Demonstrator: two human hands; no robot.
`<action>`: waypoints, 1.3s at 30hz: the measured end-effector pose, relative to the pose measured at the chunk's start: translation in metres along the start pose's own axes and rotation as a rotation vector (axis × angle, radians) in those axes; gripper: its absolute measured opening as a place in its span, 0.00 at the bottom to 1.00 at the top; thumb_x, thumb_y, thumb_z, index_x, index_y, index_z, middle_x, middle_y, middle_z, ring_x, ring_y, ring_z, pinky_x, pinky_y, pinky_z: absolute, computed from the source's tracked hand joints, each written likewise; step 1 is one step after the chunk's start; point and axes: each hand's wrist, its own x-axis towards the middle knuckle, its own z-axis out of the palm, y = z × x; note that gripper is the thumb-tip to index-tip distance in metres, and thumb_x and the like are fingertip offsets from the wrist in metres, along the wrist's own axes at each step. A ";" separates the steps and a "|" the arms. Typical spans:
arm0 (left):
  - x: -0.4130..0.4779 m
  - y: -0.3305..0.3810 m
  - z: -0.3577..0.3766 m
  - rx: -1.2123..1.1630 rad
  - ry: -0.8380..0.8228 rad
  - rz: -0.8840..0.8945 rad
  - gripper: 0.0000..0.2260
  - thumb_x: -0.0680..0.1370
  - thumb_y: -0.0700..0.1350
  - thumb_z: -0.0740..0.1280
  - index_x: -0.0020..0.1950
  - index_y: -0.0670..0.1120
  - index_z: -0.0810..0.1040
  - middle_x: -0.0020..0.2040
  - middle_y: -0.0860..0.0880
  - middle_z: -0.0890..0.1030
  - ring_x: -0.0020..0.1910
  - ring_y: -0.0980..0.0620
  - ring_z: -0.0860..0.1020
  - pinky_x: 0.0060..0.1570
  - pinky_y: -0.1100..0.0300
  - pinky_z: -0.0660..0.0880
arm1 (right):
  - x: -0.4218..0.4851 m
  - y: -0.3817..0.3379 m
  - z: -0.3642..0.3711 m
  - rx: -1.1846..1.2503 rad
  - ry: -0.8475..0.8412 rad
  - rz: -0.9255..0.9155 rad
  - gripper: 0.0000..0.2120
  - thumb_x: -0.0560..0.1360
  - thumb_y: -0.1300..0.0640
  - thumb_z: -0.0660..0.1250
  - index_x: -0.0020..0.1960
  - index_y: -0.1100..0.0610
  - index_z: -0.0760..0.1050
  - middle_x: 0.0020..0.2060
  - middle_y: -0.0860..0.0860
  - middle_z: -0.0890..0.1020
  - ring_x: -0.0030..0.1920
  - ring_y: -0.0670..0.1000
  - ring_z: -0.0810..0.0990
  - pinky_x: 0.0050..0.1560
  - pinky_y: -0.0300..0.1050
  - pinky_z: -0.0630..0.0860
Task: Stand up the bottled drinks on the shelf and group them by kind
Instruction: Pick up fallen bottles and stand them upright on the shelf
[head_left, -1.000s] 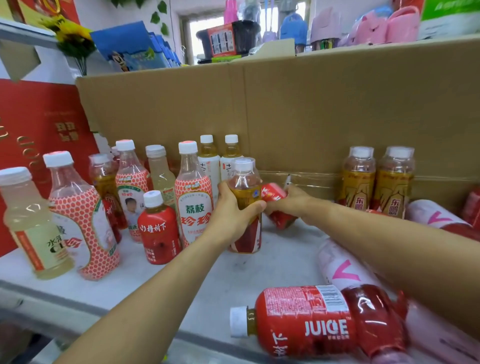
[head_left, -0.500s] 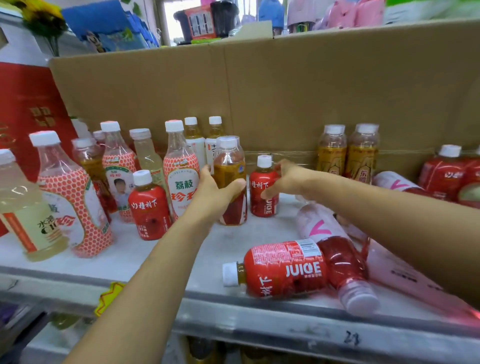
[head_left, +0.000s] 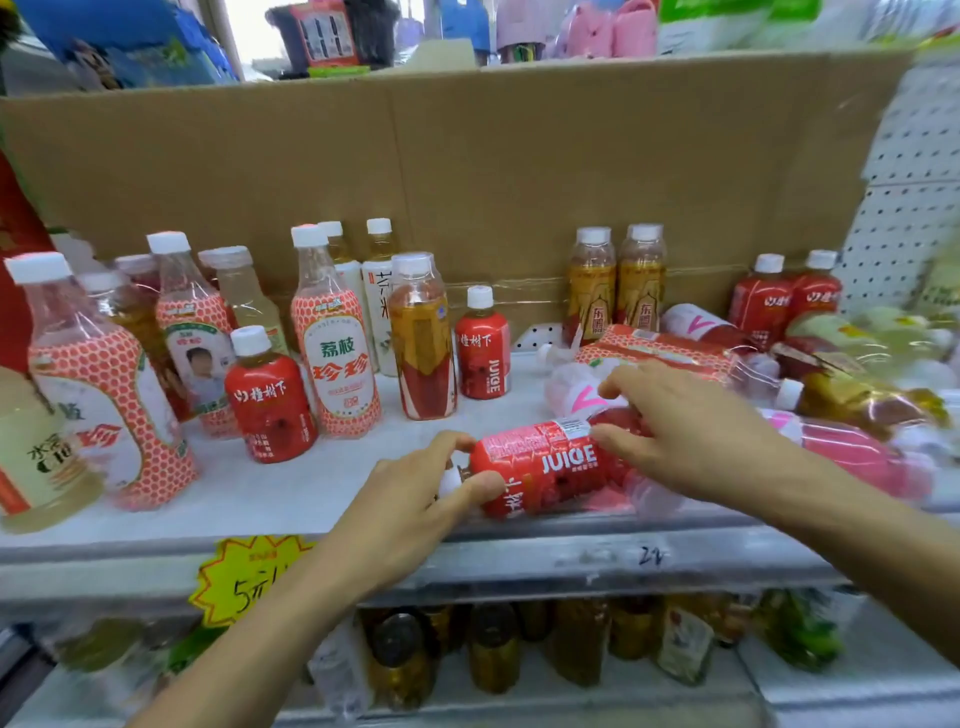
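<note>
A red juice bottle (head_left: 540, 467) lies on its side near the front of the white shelf (head_left: 291, 483), cap pointing left. My left hand (head_left: 415, 493) grips its cap end. My right hand (head_left: 675, 431) rests on its base end, fingers spread over it. Behind stand a small red juice bottle (head_left: 482, 345) and a tall amber tea bottle (head_left: 422, 338). Another small red juice bottle (head_left: 270, 397) stands further left among lychee bottles (head_left: 335, 338). Pink bottles (head_left: 852, 457) lie toppled on the right.
A cardboard sheet (head_left: 467, 171) backs the shelf. Two amber bottles (head_left: 615, 283) and two red ones (head_left: 787, 299) stand at the back right, with more toppled bottles beside them. A yellow price tag (head_left: 244, 577) hangs on the shelf's front edge. A lower shelf holds more bottles.
Both hands left the small red bottle and the amber bottle standing at the back and came forward onto the lying red juice bottle. The view tilted down.
</note>
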 end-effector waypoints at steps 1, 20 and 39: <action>0.000 0.001 0.000 -0.063 -0.021 -0.001 0.23 0.76 0.68 0.58 0.66 0.57 0.68 0.55 0.51 0.79 0.53 0.51 0.79 0.55 0.53 0.74 | -0.008 -0.001 0.000 -0.077 -0.028 0.045 0.22 0.79 0.40 0.60 0.67 0.50 0.67 0.61 0.51 0.75 0.60 0.54 0.76 0.52 0.49 0.73; 0.025 -0.032 -0.083 0.320 0.538 0.199 0.12 0.80 0.53 0.64 0.56 0.46 0.77 0.52 0.49 0.78 0.51 0.51 0.73 0.48 0.59 0.66 | -0.011 -0.001 0.001 0.020 0.177 0.089 0.21 0.76 0.40 0.66 0.52 0.51 0.58 0.36 0.48 0.76 0.36 0.54 0.78 0.40 0.52 0.78; 0.023 -0.047 -0.065 -0.095 0.484 0.042 0.22 0.81 0.50 0.65 0.74 0.54 0.63 0.71 0.47 0.69 0.67 0.53 0.68 0.62 0.57 0.66 | 0.117 -0.085 -0.032 0.481 0.083 -0.110 0.18 0.74 0.41 0.70 0.52 0.54 0.75 0.45 0.48 0.80 0.45 0.50 0.81 0.37 0.42 0.74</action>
